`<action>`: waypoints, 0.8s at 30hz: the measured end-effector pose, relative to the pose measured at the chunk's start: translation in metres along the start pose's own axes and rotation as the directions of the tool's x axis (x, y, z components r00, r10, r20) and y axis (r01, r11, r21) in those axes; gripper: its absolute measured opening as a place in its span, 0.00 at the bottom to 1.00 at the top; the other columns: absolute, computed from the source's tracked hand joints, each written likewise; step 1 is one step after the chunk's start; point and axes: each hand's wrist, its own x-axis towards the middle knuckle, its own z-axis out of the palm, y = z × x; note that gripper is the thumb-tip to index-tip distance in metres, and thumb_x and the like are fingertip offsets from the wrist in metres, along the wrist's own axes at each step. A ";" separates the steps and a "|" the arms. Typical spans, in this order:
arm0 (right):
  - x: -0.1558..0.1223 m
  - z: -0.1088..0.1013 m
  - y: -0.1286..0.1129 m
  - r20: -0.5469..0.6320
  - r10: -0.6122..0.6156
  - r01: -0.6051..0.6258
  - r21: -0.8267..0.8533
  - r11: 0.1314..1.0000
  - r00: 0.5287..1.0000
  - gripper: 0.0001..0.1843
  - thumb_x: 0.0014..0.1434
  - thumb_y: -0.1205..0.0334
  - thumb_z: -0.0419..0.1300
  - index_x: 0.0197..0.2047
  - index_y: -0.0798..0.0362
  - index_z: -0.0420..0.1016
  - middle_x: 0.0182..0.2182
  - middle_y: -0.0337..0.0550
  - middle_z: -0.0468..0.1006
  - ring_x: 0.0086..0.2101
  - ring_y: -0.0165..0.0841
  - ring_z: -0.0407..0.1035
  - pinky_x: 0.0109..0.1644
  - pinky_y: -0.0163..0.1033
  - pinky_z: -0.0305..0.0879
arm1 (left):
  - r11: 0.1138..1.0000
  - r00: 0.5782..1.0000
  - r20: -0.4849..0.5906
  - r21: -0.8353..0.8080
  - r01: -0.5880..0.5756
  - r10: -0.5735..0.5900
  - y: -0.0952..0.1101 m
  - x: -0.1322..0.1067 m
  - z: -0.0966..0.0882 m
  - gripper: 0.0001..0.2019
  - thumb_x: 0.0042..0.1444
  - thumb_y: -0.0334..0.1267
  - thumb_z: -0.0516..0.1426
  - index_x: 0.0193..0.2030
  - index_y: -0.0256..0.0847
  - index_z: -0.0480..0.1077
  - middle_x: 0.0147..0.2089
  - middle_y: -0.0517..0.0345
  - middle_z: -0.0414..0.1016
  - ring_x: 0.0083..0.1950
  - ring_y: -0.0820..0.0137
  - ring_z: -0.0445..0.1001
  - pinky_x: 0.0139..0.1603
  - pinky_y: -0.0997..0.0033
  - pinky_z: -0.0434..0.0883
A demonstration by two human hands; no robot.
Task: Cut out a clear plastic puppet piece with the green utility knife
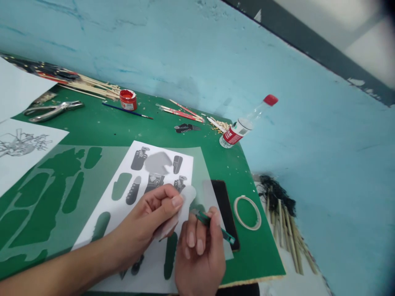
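Note:
Pinched between the thumb and fingers of my left hand [160, 211] is a whitish paper cutout [189, 194] with a rounded end. My right hand [202, 248], just beside it, grips a slim green utility knife [228, 236] whose front end points toward the cutout. Beneath both hands lies a white printed sheet [123, 164] with dark grey shapes, several of them cut out so green shows through. A translucent sheet [89, 172] with more cut-out shapes spreads out to the left. Part of the cutout is hidden behind my left fingers.
On the green table [253, 176] stand a red paint jar [128, 100] and a red-capped bottle [236, 131]. A brush [126, 110], metal pliers [55, 110] and wooden sticks [95, 88] lie at the back. A tape roll [247, 212] and a dark phone-like slab [224, 201] are right.

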 end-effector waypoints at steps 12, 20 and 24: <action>0.003 -0.002 -0.011 0.169 0.257 -0.280 0.125 0.952 0.951 0.17 0.75 0.51 0.67 0.34 0.47 0.74 0.25 0.32 0.67 0.24 0.29 0.58 0.21 0.25 0.64 | 0.980 0.996 0.009 0.179 -0.086 0.085 -0.004 -0.001 0.002 0.24 0.65 0.58 0.75 0.33 0.41 0.77 0.24 0.61 0.79 0.23 0.74 0.76 0.26 0.79 0.69; 0.006 0.001 -0.020 0.233 0.290 -0.322 0.112 0.940 0.928 0.22 0.72 0.52 0.62 0.30 0.47 0.58 0.23 0.30 0.57 0.24 0.28 0.48 0.25 0.26 0.65 | 0.958 0.990 0.042 0.252 -0.139 0.133 -0.006 -0.005 0.000 0.21 0.70 0.56 0.72 0.35 0.41 0.79 0.28 0.55 0.86 0.26 0.66 0.86 0.30 0.73 0.82; 0.004 0.004 -0.017 0.232 0.301 -0.338 0.139 0.931 0.925 0.23 0.72 0.52 0.62 0.29 0.47 0.57 0.23 0.29 0.57 0.23 0.27 0.44 0.24 0.25 0.63 | 0.958 0.988 0.040 0.238 -0.157 0.152 -0.006 -0.004 0.000 0.17 0.70 0.49 0.74 0.35 0.42 0.79 0.29 0.57 0.87 0.25 0.68 0.87 0.29 0.76 0.82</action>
